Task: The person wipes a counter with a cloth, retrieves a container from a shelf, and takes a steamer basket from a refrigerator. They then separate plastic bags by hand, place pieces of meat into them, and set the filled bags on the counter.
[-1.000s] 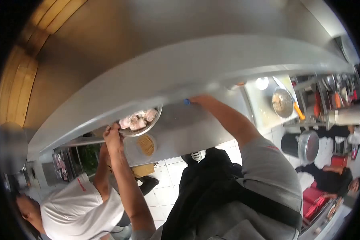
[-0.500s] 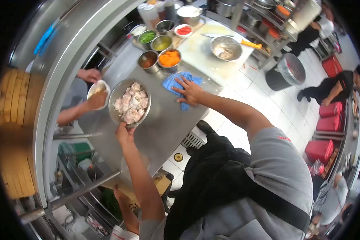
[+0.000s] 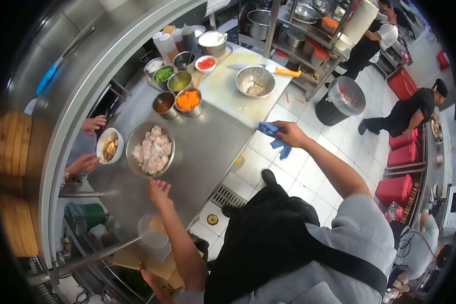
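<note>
A stainless steel counter (image 3: 202,147) carries a metal bowl of raw meat pieces (image 3: 146,175), a white bowl (image 3: 110,146), metal containers of orange pieces (image 3: 188,101) and brown sauce (image 3: 164,104), and a white cutting board (image 3: 227,101) at its far end.

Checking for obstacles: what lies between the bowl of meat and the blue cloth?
Nothing: the head view shows bare steel tabletop from the meat bowl to its edge near the blue cloth in the right hand.
</note>
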A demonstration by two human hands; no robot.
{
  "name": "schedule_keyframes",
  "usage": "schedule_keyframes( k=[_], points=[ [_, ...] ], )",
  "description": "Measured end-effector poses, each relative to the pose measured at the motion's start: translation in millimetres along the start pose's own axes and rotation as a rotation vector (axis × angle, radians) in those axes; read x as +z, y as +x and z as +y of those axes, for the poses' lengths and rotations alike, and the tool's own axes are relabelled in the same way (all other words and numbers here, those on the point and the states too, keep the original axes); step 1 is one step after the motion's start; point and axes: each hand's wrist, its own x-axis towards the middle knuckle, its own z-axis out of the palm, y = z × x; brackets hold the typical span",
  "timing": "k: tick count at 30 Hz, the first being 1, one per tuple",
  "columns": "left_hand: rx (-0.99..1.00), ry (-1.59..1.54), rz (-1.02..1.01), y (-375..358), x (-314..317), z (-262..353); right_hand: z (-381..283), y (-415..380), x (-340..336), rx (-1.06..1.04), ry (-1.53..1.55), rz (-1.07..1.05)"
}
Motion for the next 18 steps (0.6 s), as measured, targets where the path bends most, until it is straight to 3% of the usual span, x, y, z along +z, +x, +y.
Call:
schedule_keyframes(
  k=[2,4,6,8,10,12,15,18],
  points=[
    [0.099,0.02,-0.394,-36,34,-40,-3,-8,-41,0.327,0.335,-0.006],
    [0.075,0.174,-0.629,-99,118,-31,30,2,-62,0.228,0.442,0.104],
    [0.089,0.24,-0.809,-108,204,-48,53,12,-87,0.217,0.505,0.106],
    [0.062,0.279,-0.779,-117,287,-54,75,21,-110,0.153,0.618,0.27],
    [0.04,0.356,-0.647,-125,349,-54,84,28,-127,0.227,0.703,0.22],
    [0.067,0.326,-0.654,-113,389,-68,97,42,-135,0.267,0.746,0.261],
    [0.105,0.308,-0.607,-105,397,-76,121,76,-139,0.256,0.751,0.148],
    [0.219,0.203,-0.527,-101,359,-71,113,111,-130,0.26,0.76,0.086]
  ],
)
